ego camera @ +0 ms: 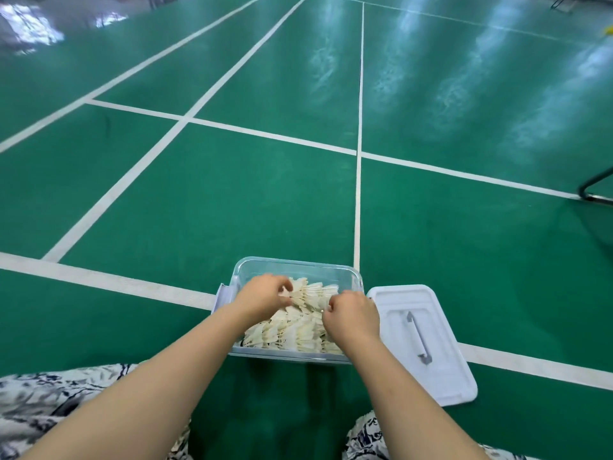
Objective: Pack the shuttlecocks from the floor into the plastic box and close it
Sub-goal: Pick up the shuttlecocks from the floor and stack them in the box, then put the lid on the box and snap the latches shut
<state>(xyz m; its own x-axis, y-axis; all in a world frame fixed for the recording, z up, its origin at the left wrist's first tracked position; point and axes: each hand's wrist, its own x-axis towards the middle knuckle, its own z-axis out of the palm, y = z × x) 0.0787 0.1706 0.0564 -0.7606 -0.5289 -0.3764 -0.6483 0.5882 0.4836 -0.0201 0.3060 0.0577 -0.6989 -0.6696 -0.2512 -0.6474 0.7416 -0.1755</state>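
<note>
A clear plastic box [295,266] stands on the green court floor just in front of me, with no lid on it. Several white feather shuttlecocks [298,330] lie in rows inside it. My left hand [263,295] is inside the box at its left side, fingers pinched on the shuttlecocks at the far row. My right hand [353,315] is over the box's right side, fingers curled onto the shuttlecocks there. The white lid [421,340] with a grey handle lies flat on the floor, touching the box's right side.
White court lines [357,194] cross the green floor ahead. A black metal frame [593,189] stands at the right edge. A small yellow object [608,29] lies far away at the top right. My patterned clothing [49,400] covers my knees at the bottom.
</note>
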